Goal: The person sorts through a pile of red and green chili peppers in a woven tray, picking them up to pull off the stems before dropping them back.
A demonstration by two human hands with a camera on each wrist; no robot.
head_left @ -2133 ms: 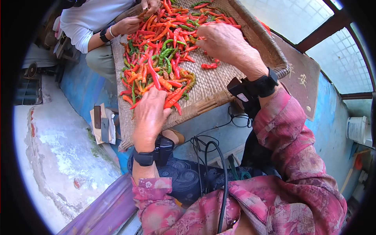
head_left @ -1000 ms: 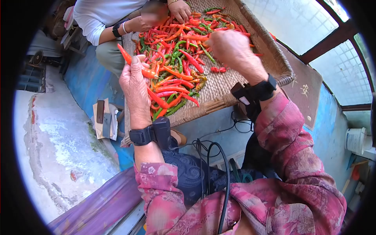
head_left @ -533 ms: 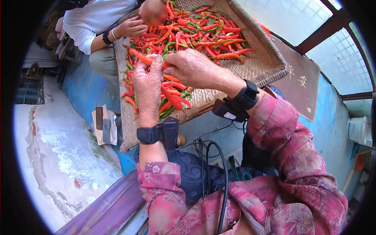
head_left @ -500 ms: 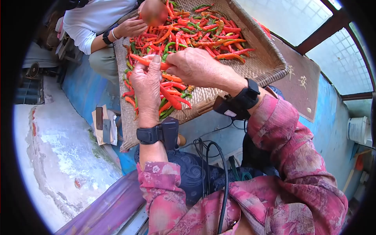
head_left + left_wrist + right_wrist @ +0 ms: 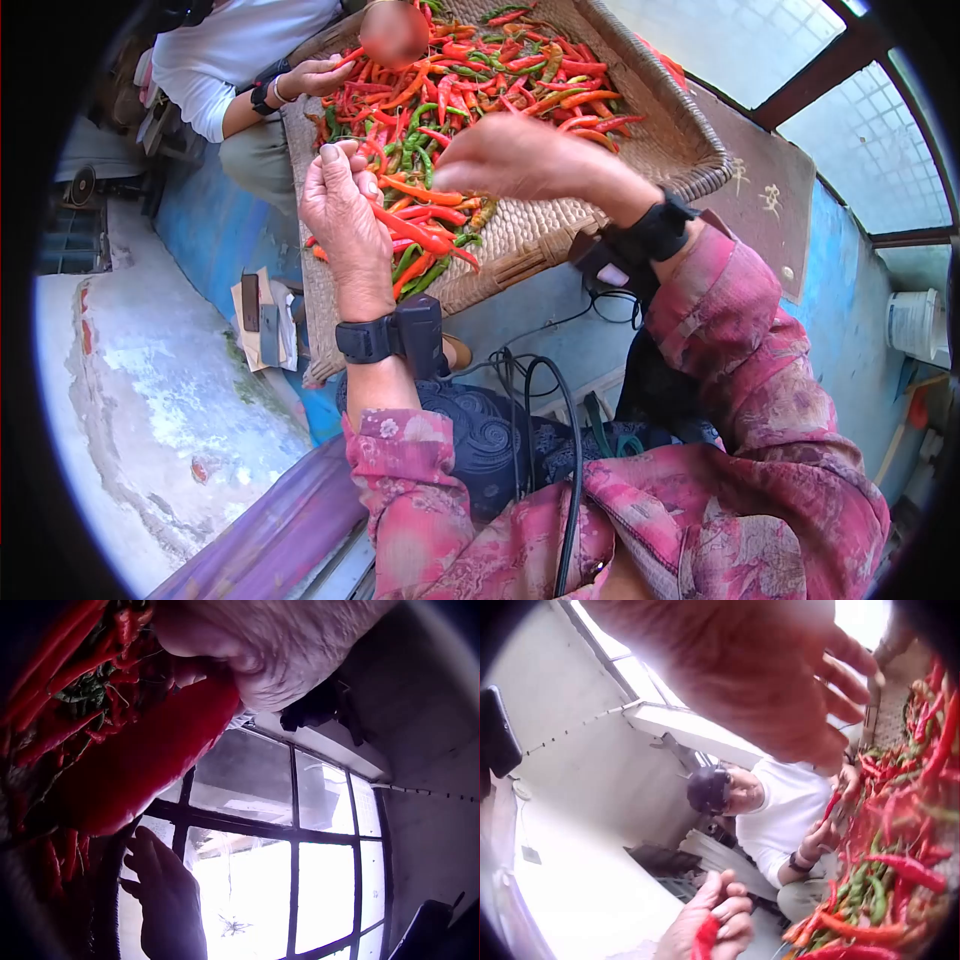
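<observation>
My left hand (image 5: 347, 213) is raised over the near left part of the chilli heap, fingers curled. It holds a red chilli pepper (image 5: 150, 761), which juts from below the palm in the left wrist view and shows at the fingers in the right wrist view. My right hand (image 5: 530, 160), blurred, hovers palm down over the heap with its fingers extended; no pepper shows in its grasp. Red, orange and green chilli peppers (image 5: 480, 85) lie spread across a woven tray (image 5: 560, 215).
Opposite, at the far left, a person in a white top (image 5: 245, 60) holds a red chilli in their hand (image 5: 315, 75). The tray's raised rim (image 5: 705, 150) runs along the right. Black cables (image 5: 575, 440) hang below. A white bucket (image 5: 915, 325) stands far right.
My left hand lifted from the heap with chillies. My right hand came to its fingertips, then moved away right. The pepper that pointed up from the left fingertips no longer shows there.
</observation>
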